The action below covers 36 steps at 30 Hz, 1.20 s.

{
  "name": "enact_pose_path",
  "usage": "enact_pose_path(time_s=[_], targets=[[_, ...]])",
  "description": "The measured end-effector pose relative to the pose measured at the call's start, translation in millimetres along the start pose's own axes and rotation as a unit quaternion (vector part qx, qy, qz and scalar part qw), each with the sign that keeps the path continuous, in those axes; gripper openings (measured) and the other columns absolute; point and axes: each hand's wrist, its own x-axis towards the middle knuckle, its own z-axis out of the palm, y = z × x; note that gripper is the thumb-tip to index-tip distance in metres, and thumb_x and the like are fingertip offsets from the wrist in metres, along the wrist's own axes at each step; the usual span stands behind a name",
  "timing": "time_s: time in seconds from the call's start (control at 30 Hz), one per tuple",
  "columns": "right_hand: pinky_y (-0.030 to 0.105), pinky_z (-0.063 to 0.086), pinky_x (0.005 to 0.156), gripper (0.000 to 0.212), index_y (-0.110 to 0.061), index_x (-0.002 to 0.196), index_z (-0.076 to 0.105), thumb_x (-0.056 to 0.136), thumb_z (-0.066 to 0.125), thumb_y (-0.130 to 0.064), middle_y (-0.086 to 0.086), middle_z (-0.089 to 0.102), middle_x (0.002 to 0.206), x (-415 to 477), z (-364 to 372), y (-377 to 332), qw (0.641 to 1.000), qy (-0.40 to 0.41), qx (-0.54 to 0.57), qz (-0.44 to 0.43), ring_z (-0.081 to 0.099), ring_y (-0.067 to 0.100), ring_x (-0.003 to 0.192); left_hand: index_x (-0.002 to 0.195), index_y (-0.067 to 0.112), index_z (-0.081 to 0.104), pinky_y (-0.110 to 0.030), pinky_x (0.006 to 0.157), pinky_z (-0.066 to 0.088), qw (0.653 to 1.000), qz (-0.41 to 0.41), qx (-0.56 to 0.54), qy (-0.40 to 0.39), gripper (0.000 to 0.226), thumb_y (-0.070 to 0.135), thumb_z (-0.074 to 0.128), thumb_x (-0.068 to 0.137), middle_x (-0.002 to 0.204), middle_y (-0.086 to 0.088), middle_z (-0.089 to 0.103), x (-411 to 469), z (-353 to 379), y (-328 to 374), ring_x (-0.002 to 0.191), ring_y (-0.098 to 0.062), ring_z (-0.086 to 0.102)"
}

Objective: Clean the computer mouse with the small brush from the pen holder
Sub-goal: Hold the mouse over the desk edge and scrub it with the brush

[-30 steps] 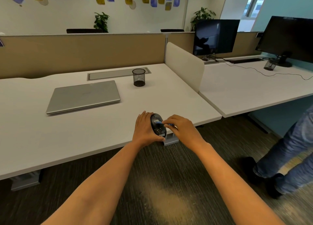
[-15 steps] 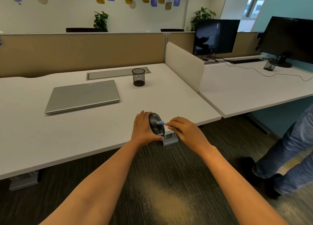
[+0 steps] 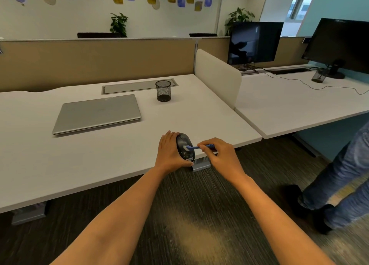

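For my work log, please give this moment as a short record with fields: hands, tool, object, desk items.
left hand: left hand grips the mouse at the desk's front edge
right hand: right hand pinches the brush handle
tool: blue brush, white bristles on the mouse's top
object: black mouse, pale specks on its shell
pen holder: black mesh pen holder, upright, apart from the hands
laptop: grey laptop, closed, left of the holder

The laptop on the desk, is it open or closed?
Closed. The laptop lies flat on the desk, lid down, with no screen or keyboard visible.
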Motion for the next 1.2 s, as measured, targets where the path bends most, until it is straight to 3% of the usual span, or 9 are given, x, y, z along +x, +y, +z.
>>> enact_pose_path(time_s=[0.1, 0.17, 0.3, 0.63, 0.77, 0.97, 1.1, 1.2], targets=[[0.027, 0.052, 0.083, 0.019, -0.01, 0.098, 0.069, 0.089, 0.059, -0.022, 0.009, 0.071, 0.099, 8, 11, -10, 0.998, 0.01, 0.026, 0.057, 0.065, 0.016, 0.092, 0.14, 0.014, 0.027, -0.04, 0.118, 0.009, 1.0, 0.001, -0.006, -0.009, 0.11, 0.049, 0.082, 0.051, 0.147, -0.007, 0.031, -1, 5, 6, 0.14, -0.026, 0.018], [0.033, 0.054, 0.084, 0.017, -0.01, 0.095, 0.069, 0.089, 0.059, -0.022, 0.009, 0.072, 0.095, 8, 16, -12, 0.996, 0.016, 0.043, 0.077, 0.066, 0.016, 0.087, 0.14, 0.014, 0.027, -0.039, 0.118, 0.008, 1.0, 0.006, 0.001, -0.006, 0.108, 0.044, 0.084, 0.053, 0.147, -0.007, 0.031, -1, 6, 7, 0.141, -0.026, 0.018], [0.028, 0.053, 0.083, 0.019, -0.011, 0.099, 0.069, 0.09, 0.057, -0.023, 0.008, 0.071, 0.099, 4, 23, -12, 0.996, -0.001, 0.007, 0.084, 0.064, 0.014, 0.088, 0.138, 0.015, 0.03, -0.043, 0.117, 0.014, 1.0, 0.005, 0.008, -0.001, 0.108, 0.047, 0.084, 0.05, 0.143, -0.007, 0.035, 1, 4, 3, 0.138, -0.026, 0.023], [0.032, 0.053, 0.087, 0.017, -0.012, 0.098, 0.069, 0.09, 0.058, -0.02, 0.007, 0.071, 0.099, 4, 7, -8, 0.991, 0.083, 0.031, 0.103, 0.064, 0.016, 0.091, 0.135, 0.015, 0.033, -0.047, 0.112, 0.023, 1.0, -0.004, 0.005, 0.003, 0.107, 0.054, 0.079, 0.046, 0.138, -0.008, 0.039, 1, -3, -4, 0.133, -0.03, 0.029], [0.029, 0.053, 0.086, 0.016, -0.013, 0.097, 0.069, 0.089, 0.059, -0.022, 0.006, 0.071, 0.099, 3, 19, -15, 0.996, 0.035, 0.022, 0.073, 0.064, 0.012, 0.091, 0.138, 0.013, 0.03, -0.044, 0.116, 0.015, 1.0, 0.002, -0.004, 0.003, 0.107, 0.044, 0.085, 0.052, 0.144, -0.008, 0.034, 0, 0, 0, 0.139, -0.027, 0.021], [0.029, 0.053, 0.086, 0.017, -0.012, 0.098, 0.068, 0.09, 0.058, -0.023, 0.006, 0.07, 0.099, -1, 15, -9, 0.997, 0.011, -0.011, 0.075, 0.063, 0.014, 0.092, 0.137, 0.015, 0.031, -0.046, 0.114, 0.019, 1.0, -0.002, 0.006, 0.002, 0.106, 0.047, 0.084, 0.051, 0.142, -0.008, 0.036, 0, -3, -3, 0.136, -0.029, 0.026], [0.014, 0.047, 0.079, 0.016, -0.014, 0.098, 0.069, 0.089, 0.059, -0.024, 0.002, 0.07, 0.099, -2, 4, -5, 0.996, 0.034, -0.001, 0.081, 0.06, 0.008, 0.09, 0.134, 0.016, 0.032, -0.048, 0.111, 0.025, 1.0, -0.002, 0.007, 0.002, 0.104, 0.049, 0.083, 0.049, 0.137, -0.008, 0.038, 0, -6, -4, 0.131, -0.03, 0.031], [0.008, 0.045, 0.076, 0.018, -0.014, 0.1, 0.068, 0.089, 0.059, -0.025, 0.002, 0.07, 0.101, -3, 6, -8, 0.997, -0.012, 0.007, 0.073, 0.06, 0.007, 0.092, 0.137, 0.016, 0.03, -0.045, 0.116, 0.016, 1.0, 0.004, 0.002, -0.003, 0.105, 0.046, 0.084, 0.052, 0.143, -0.008, 0.034, -1, -5, -2, 0.137, -0.029, 0.024]])
